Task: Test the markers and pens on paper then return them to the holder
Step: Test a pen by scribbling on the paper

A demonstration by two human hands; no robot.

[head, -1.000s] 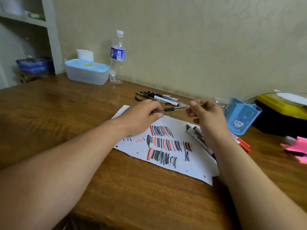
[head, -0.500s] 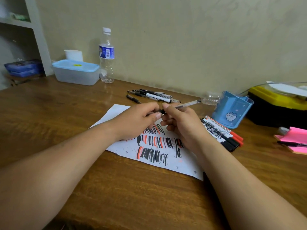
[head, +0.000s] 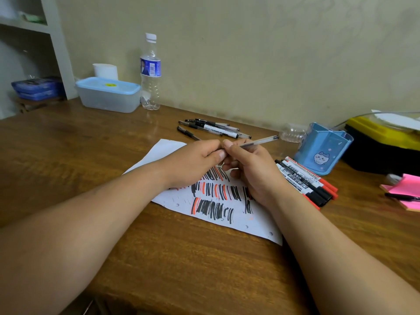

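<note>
My right hand grips a clear-barrelled pen whose rear end points up and right toward the blue holder. My left hand pinches the pen's front end, which is hidden between the fingers of both hands. Both hands hover over a white paper covered with black and red strokes. Several pens lie beyond the paper. Several whiteboard markers lie right of my right hand, in front of the holder.
A water bottle and a lidded plastic box stand at the back left by the wall. A black-and-yellow case sits behind the holder, pink sticky notes with a pen at the right edge. Wooden table.
My right hand slid along the pen toward my left hand until the two hands meet at its front end. The pen's rear end now sticks out free to the right.
</note>
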